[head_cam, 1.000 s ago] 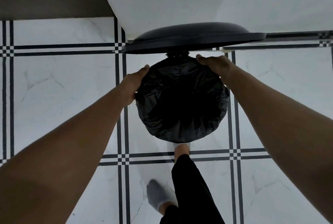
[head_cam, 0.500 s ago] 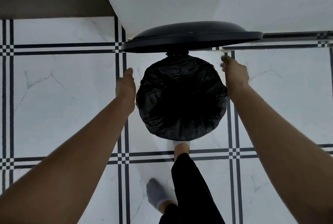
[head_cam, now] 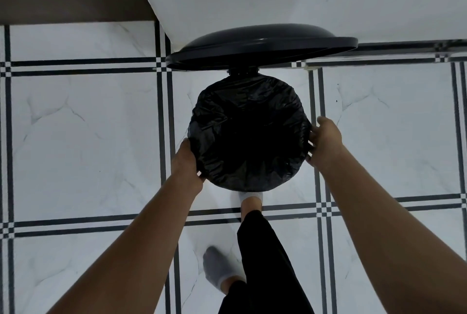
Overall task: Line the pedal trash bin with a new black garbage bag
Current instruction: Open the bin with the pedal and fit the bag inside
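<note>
Both hands have dropped from the far edge of the bin's mouth, where they were a moment ago, and come round to its near sides: the left hand [head_cam: 187,165] now presses against the lower left of the black garbage bag [head_cam: 249,134], and the right hand [head_cam: 326,143] cups its right flank, fingers [head_cam: 312,136] spread on the folded-over plastic. Neither hand is clenched; each seems to smooth or tug the overhang downward, though whether any film is pinched between thumb and fingers I cannot tell, since the left thumb is tucked behind the bag's edge. The bag already sits inside the pedal trash bin, its mouth turned out over the rim all the way round, so the lining looks nearly done and this is likely a last tidying of the near edge. The lid [head_cam: 261,46] stands raised above, and a socked foot [head_cam: 250,198] rests just in front, presumably on the pedal, which is itself hidden beneath the bag. The bin's own wall is entirely covered, and the bag's interior is too dark to read.
</note>
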A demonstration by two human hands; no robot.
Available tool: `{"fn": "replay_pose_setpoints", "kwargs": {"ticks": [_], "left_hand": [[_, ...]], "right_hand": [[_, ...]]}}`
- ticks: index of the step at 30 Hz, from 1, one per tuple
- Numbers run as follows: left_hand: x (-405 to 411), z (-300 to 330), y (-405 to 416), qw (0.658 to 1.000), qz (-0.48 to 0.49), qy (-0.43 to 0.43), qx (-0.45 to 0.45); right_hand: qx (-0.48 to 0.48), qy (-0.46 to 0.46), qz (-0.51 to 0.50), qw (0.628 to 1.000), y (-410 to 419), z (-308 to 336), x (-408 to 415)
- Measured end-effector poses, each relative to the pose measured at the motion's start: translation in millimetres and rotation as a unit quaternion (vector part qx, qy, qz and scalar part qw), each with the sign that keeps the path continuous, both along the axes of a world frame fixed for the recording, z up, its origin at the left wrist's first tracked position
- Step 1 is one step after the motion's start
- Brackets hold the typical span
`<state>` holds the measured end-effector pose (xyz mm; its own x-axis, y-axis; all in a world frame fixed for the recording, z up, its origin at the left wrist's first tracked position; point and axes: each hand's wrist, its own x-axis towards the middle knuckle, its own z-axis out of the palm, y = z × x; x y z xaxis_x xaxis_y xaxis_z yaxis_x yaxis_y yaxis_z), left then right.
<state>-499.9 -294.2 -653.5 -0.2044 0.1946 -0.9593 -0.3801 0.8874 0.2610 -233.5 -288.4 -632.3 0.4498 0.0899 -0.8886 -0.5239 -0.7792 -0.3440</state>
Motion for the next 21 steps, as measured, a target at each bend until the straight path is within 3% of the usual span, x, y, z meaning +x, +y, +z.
{"fn": "replay_pose_setpoints", "kwargs": {"ticks": [5,9,15,21], "left_hand": [[-7.4,-8.6,-14.3,0.998,0.03,-0.045,0.012],[-12.2,-10.8,-22.1,0.995,0.061,-0.065,0.033],[-16.3,-9.4,-28.1,0.99,0.055,-0.13,0.003],[-15.5,-13.1,-34.9,0.983,0.078,-0.167,-0.004]], "right_hand": [[-0.011,0.066,-0.068,0.995,-0.7,1.6,7.3],[-0.025,0.086,-0.042,0.995,-10.1,1.7,11.1],[0.023,0.122,-0.104,0.987,-29.3,-5.6,6.5],[-0.001,0.15,-0.066,0.987,-37.9,-15.9,5.8]]}}
